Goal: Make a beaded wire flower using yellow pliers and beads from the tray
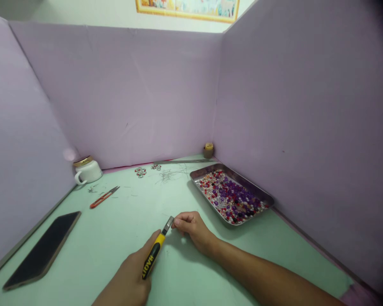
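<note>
My left hand (135,272) is wrapped round a yellow and black tool (153,255) with lettering on its handle. The metal tip of the tool points up and to the right, close to the fingertips of my right hand (191,228). Thumb and forefinger of my right hand are pinched together beside that tip; what they hold is too small to make out. To the right of my right hand lies a metal tray (205,196) of purple, red, white and dark beads (234,197).
Red-handled snips (104,197) and a dark flat slab (44,250) lie at the left. A white mug (88,171) stands behind. Beaded ornaments (140,172), thin wires (167,175) and a small yellow-topped pot (208,150) are at the back. Lilac panels (147,97) enclose the green tabletop (115,231).
</note>
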Action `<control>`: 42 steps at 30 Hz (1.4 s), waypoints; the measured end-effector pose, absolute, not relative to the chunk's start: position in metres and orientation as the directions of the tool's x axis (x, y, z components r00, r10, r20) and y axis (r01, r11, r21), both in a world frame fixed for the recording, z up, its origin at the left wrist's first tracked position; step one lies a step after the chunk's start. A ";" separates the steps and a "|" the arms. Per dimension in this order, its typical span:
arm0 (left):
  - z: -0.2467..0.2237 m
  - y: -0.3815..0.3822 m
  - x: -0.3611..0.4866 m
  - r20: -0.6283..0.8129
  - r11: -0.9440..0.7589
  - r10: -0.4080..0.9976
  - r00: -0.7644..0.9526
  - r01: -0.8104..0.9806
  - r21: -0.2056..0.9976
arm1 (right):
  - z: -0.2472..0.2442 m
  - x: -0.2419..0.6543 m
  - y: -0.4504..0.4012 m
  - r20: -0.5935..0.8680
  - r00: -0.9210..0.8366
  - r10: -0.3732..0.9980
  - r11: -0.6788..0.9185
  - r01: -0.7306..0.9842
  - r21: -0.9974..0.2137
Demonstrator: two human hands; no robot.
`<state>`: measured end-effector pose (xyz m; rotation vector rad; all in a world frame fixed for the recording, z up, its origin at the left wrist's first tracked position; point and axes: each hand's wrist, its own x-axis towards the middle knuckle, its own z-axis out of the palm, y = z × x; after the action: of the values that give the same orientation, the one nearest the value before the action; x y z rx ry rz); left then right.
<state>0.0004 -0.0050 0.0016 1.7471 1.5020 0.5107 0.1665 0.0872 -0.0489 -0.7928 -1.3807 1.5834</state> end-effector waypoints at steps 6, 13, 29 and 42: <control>-0.011 -0.008 0.000 -0.150 -0.009 0.983 0.108 0.837 0.547 | -0.050 0.165 0.087 0.067 -0.399 0.915 -0.022 -0.216 -0.976; 0.001 -0.008 0.003 -0.182 0.015 0.964 0.196 0.641 0.767 | -0.048 0.167 0.087 0.094 -0.411 0.907 0.006 -0.210 -0.978; 0.003 -0.004 0.001 -0.246 0.108 0.938 0.246 0.465 0.878 | -0.047 0.167 0.087 0.078 -0.416 0.906 -0.012 -0.210 -0.978; -0.008 -0.008 0.001 -0.169 0.011 0.982 0.090 0.855 0.518 | -0.049 0.165 0.087 0.067 -0.395 0.916 -0.033 -0.241 -0.970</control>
<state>0.0009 -0.0081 -0.0084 1.8789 1.8003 0.3353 0.1647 0.0871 -0.0494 -0.7868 -1.3141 1.5941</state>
